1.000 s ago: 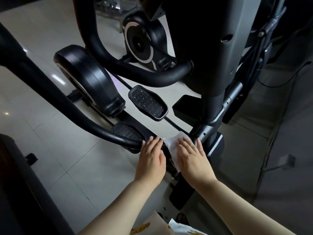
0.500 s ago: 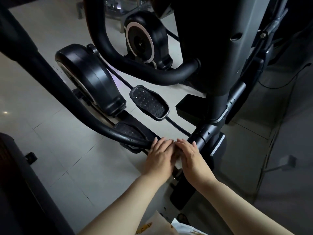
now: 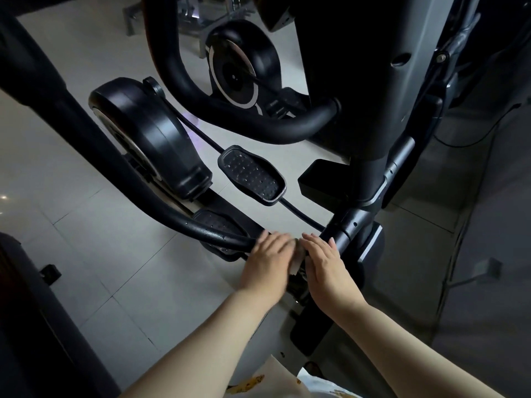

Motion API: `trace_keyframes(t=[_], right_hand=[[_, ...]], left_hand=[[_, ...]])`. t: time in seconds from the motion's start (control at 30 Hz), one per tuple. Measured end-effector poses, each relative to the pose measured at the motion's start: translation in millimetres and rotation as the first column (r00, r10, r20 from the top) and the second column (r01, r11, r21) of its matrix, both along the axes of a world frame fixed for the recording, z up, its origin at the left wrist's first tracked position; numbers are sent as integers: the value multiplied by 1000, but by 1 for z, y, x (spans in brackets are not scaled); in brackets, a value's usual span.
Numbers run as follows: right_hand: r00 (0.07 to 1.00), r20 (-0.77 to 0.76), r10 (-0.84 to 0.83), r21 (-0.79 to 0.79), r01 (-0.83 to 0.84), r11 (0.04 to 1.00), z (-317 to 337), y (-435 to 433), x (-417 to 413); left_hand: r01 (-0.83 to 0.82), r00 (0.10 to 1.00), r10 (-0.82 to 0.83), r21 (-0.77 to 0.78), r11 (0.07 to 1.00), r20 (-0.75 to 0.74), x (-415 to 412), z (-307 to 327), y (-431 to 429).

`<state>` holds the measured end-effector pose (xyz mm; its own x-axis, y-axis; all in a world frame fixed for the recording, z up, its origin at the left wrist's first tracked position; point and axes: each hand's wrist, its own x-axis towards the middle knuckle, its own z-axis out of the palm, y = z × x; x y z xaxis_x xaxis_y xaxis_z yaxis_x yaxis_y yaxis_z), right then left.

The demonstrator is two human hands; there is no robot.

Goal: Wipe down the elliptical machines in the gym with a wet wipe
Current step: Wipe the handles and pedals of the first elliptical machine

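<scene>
The black elliptical machine fills the view, with its flywheel cover [image 3: 149,139] at left, a studded pedal [image 3: 253,176] in the middle and its upright column [image 3: 359,222] at right. My left hand [image 3: 267,259] and my right hand [image 3: 324,262] lie flat side by side, low on the frame where the swing arm [image 3: 161,202] meets the base. Between the two hands only a thin sliver of the white wet wipe [image 3: 296,261] shows. The rest of it is hidden under the hands. The left hand is blurred.
A second machine's round flywheel [image 3: 238,73] stands behind. The floor [image 3: 115,268] is pale tile. A black cable [image 3: 471,139] and a small grey plug [image 3: 485,268] lie on the darker floor at right. A dark bulky object [image 3: 34,326] fills the lower left corner.
The hands have moved together: a second ago the wipe lay spread between them under my right fingers, and now it is almost fully covered. The view has tilted slightly.
</scene>
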<state>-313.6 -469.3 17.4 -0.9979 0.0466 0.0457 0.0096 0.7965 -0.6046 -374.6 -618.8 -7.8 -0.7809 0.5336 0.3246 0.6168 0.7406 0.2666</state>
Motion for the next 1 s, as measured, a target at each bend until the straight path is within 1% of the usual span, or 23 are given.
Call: trace_keyframes(t=[0.03,0.1,0.2,0.3,0.37,0.43,0.5,0.57,0.73,0.8,0.87,1.0], right_hand=[[1000,-11,1,37,-1,999,-2,-2,1],[999,-45,-10,121,16,993,-5,-5,3],[998,-61,-35,243,49,969,-8,-11,3],[998,-23,-59,339,63,939,-11,-18,-3],[997,-22,-79,378,82,922,-15,-22,-7],[995,-37,-92,374,100,922,-15,-23,-8],[995,-45,-90,350,100,931,-15,-22,-8],[995,-58,-86,361,101,927,-14,-21,-9],[990,-100,-101,353,130,926,-16,-25,-11],[990,-104,-98,361,129,924,-16,-26,-12],[991,-98,-87,385,118,915,-15,-25,-11],[995,-63,-75,368,92,925,-10,-25,-9]], left_hand=[[45,999,-45,-29,999,-21,5,-2,5],[65,996,-69,-66,996,-50,7,-2,1],[-33,997,23,-141,989,-75,2,-2,-30],[-167,983,152,-151,974,-104,0,-4,-48],[-163,984,153,-120,979,-88,3,-5,-36],[-71,996,66,-88,994,-59,9,-8,-18],[6,998,-10,-66,998,-69,10,-9,-12],[-2,997,-3,-62,998,-81,5,-7,-21],[-197,971,179,-106,975,-159,-2,-4,-56],[-183,972,164,-102,978,-169,4,-5,-47],[-119,984,103,-105,987,-146,9,-7,-27],[-48,991,32,-126,991,-129,12,-16,-12]])
